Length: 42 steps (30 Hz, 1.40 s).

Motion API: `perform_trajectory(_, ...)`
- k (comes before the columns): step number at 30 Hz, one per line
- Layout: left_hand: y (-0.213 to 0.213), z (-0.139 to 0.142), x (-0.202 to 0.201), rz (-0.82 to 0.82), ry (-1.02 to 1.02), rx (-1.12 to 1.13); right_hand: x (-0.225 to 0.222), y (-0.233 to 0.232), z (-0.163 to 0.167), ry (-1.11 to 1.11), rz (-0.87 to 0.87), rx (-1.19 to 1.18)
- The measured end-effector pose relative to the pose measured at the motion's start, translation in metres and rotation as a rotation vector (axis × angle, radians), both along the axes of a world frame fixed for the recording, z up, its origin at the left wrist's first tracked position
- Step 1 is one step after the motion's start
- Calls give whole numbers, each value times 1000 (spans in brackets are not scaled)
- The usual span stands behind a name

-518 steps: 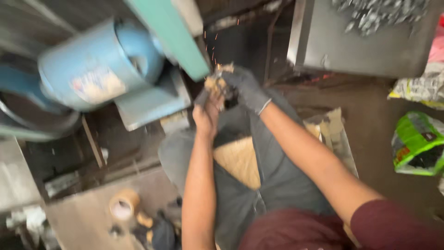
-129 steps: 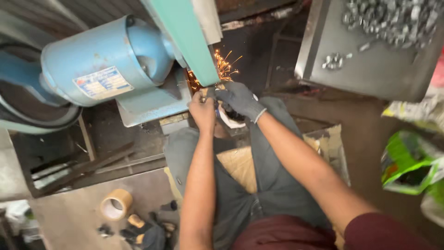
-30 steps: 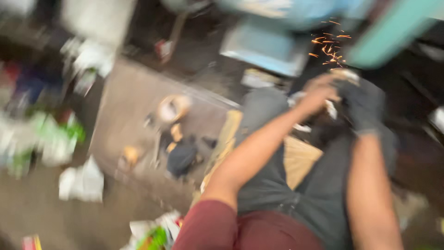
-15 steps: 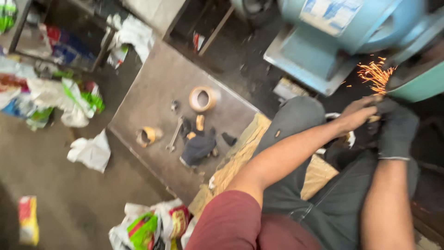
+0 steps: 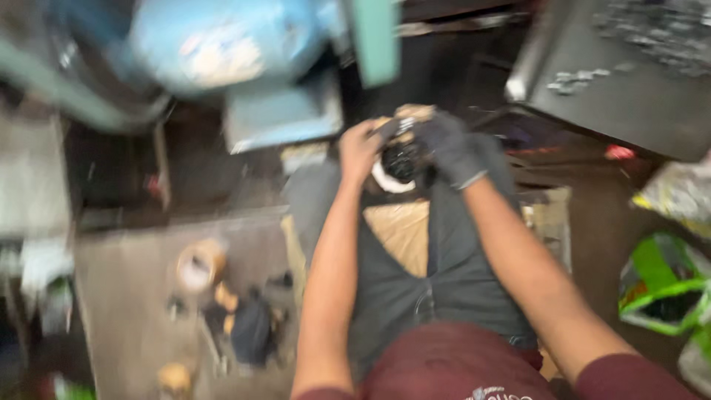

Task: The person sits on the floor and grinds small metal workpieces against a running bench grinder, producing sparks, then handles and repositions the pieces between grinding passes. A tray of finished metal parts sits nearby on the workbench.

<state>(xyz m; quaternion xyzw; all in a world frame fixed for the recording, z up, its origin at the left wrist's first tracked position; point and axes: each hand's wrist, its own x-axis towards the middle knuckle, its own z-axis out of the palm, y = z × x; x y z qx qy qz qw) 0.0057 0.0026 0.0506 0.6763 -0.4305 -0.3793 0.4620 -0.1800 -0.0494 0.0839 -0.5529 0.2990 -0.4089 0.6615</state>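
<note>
The picture is blurred by motion, so fine detail is lost. The person sits with both arms stretched forward over grey-trousered knees. The left hand (image 5: 361, 152) is bare; its grip curls closed around the near side of a small dark round workpiece (image 5: 402, 157), which sits at about 12 o'clock from the lap, between the two hands. The right hand (image 5: 449, 144) wears a dark grey glove, and its grip is pressed around the same workpiece from the 3 o'clock side. Both hands touch the piece, and the fingers of the two hands meet over its top. A pale, whitish rim shows just under the piece at 6 o'clock; what it belongs to cannot be told.

Just beyond the hands, at 12 o'clock, a green upright belt housing (image 5: 375, 37) rises out of the top of the frame. At 10 o'clock from the hands sits a blue motor (image 5: 222, 41) on a pale blue base (image 5: 283, 115). At 2 o'clock stands a dark metal tray (image 5: 629, 96) with small grey metal parts scattered on it.

A tan cushion (image 5: 404, 233) shows between the knees. At 8 o'clock, on the floor (image 5: 126, 296), lie a roll of tape (image 5: 198, 264) and a few dark small tools, too smeared to name. At 4 o'clock a green bag (image 5: 663, 285) rests near the right forearm.
</note>
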Motion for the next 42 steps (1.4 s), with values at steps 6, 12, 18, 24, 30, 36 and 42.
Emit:
perform_trajectory(6,-10,-32,-17,29,748,-98,34,-33,-32,-82,-155,494)
perform_trajectory(12,-25,-33,-16,5,1185,-75,57,-58,-29,-167,-212,703)
perform_trajectory(18,-4,-14,-8,104,743,-22,21,-19,-29,-38,-58,410)
perform_trajectory(24,11,1,-3,-33,-314,-136,-2,1,-14,567,106,-287)
perform_trajectory(30,-1,-6,-4,99,-226,33,12,-17,-20,571,94,71)
perform_trajectory(36,-22,-22,-9,401,-143,13,42,-47,-26,498,1,-236)
perform_trajectory(42,-21,-25,-1,300,1,-143,46,-37,-16,490,66,264)
